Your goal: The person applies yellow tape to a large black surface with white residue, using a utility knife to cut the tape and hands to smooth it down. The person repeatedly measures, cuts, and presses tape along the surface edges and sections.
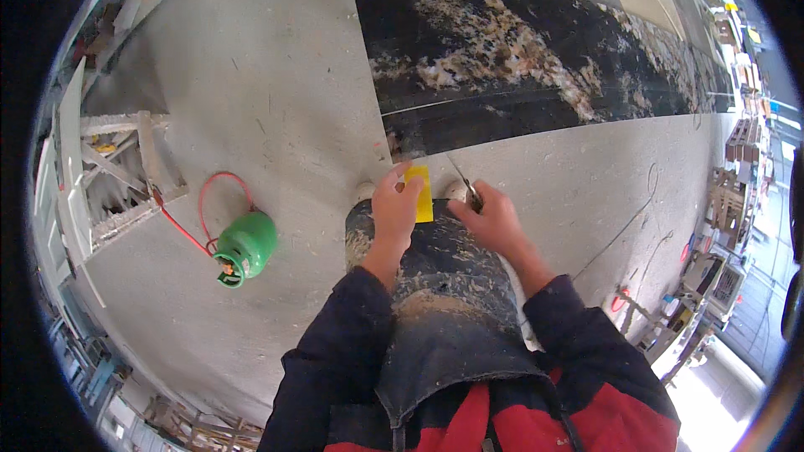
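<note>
My left hand (397,208) pinches a flat yellow strip (424,197) between thumb and fingers, in front of my legs. My right hand (492,219) is closed on a slim tool with a dark handle (475,198) and a thin pale blade or tip pointing up and left. Whether it is a knife or scissors cannot be made out. The tool and the strip are apart. Just beyond both hands is the near edge of a black stone-patterned slab (494,59) with white and brown veins. Its near left corner is closest to my left hand.
A green gas bottle (251,243) with a red hose (224,174) stands at the left. The hose runs to a whitish wooden frame (134,222). A thin cable (624,230) lies on the floor at the right, near shelves and stacked goods (741,142).
</note>
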A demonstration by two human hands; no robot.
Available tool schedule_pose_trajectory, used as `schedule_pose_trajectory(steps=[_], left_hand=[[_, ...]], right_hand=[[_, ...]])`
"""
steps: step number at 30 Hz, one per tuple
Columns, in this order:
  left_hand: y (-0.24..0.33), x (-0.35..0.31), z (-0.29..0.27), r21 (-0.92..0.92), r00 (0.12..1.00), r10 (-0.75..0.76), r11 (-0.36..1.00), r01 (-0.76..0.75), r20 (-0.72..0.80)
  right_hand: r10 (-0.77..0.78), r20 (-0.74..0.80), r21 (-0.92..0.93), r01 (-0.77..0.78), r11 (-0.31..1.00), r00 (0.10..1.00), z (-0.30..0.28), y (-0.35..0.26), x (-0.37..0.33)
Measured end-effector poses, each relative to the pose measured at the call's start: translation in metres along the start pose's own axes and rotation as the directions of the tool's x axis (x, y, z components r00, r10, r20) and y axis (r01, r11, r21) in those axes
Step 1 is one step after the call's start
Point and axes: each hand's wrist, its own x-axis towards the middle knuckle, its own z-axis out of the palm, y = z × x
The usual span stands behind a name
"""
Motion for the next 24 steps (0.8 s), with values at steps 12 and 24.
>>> schedule_pose_trajectory(steps=[12,24], left_hand=[[-0.004,-0.005,0.005,-0.200,0.996,-0.090,0.976,0.090,0.007],[-0.027,-0.026,0.017,0.133,0.999,0.017,0.991,-0.011,-0.044]], right_hand=[[-0.365,0.396,-0.798,0.513,0.316,0.842,-0.051,-0.084,0.062],[-0.074,-0.050,-0.838,-0.002,0.545,0.996,-0.178,0.022,-0.002]])
